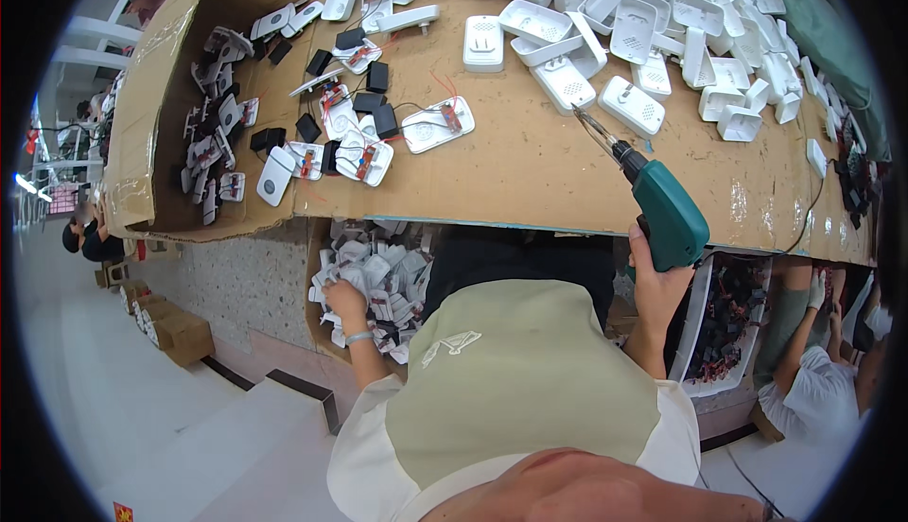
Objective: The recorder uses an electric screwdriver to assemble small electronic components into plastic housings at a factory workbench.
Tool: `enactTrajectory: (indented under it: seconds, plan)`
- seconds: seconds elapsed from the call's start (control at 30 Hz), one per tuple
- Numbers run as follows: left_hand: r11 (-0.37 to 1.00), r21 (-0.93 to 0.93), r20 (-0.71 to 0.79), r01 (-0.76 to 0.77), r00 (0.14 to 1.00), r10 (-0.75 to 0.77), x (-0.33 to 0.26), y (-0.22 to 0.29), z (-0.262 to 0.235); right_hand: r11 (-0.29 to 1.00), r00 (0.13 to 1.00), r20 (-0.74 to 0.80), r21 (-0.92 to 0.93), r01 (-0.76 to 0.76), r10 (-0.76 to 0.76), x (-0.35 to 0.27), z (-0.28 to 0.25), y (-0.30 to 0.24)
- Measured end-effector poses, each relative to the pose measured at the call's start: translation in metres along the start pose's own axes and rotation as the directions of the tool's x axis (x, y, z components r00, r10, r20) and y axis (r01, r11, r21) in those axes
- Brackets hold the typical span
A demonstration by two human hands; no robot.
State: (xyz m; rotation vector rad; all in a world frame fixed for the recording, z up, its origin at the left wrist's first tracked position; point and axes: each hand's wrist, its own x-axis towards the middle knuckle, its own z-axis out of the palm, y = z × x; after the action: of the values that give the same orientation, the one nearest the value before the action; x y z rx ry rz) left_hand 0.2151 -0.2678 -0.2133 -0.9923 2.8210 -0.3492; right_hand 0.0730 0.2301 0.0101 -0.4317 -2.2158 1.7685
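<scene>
My right hand [659, 281] is wrapped round the handle of a green soldering gun [670, 212] at the table's front edge. The gun's thin metal tip points up and left, close to the white plastic housings [565, 84] on the table. Below the table, my left hand [346, 301] reaches into a cardboard box of small white plastic parts [390, 271]. Its fingers are down among the parts, so I cannot see whether they grip one. A white cover with a red circuit board and wires [438, 125] lies on the table's middle left.
More white covers, wired to black blocks [377, 78], lie at the table's left beside a tipped cardboard box [142, 144]. Under the table's right side stands a white bin [698, 333] of dark and red parts. A person in white [818, 390] sits at the far right.
</scene>
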Motion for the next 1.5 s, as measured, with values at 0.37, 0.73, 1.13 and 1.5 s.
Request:
enactTrajectory:
  seconds: [0.37,0.73,1.13,1.5]
  plan:
    - [0.380,-0.321,-0.659,-0.868,0.493,0.569,0.074,0.287,-0.332,0.996,0.990,-0.142,0.082,0.033,-0.022,0.003,-0.004,-0.008]
    - [0.093,-0.748,-0.353,-0.658,0.511,0.784,0.054,0.296,-0.305,0.997,0.972,-0.232,0.068,0.034,-0.018,0.001,-0.029,0.004]
    - [0.052,-0.546,-0.514,-0.836,0.383,0.767,0.069,0.301,-0.287,0.994,0.989,-0.145,0.107,0.032,-0.016,0.003,-0.001,-0.007]
    - [0.526,-0.610,-0.497,-0.593,0.803,0.328,0.108,0.309,-0.282,0.995,0.995,-0.095,0.101,-0.011,0.021,-0.002,-0.003,-0.003]
